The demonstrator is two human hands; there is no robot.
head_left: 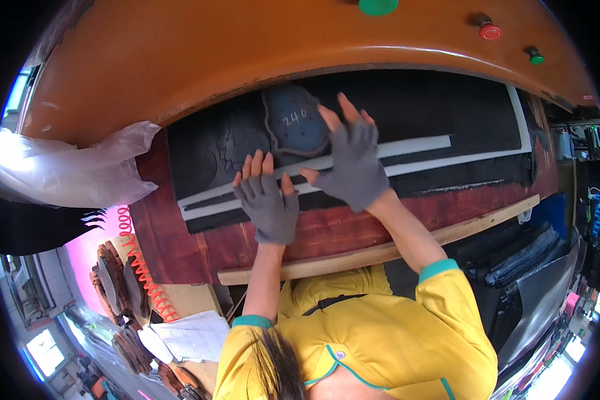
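Observation:
My left hand (268,200), in a grey fingerless glove, lies flat with fingers together on the black material sheet (447,107) on the press bed. My right hand (352,157), gloved the same way, rests with fingers spread on the right edge of a dark blue sole-shaped cutting die (296,123) that lies on the sheet. White strips (413,145) of backing show through long cut-outs in the sheet beside both hands.
An orange press head (247,47) with green and red buttons overhangs the bed. The red-brown board (393,223) has a wooden front edge. A clear plastic bag (67,167), a red coiled hose (143,273), stacked dies and papers lie left; folded dark fabric lies right.

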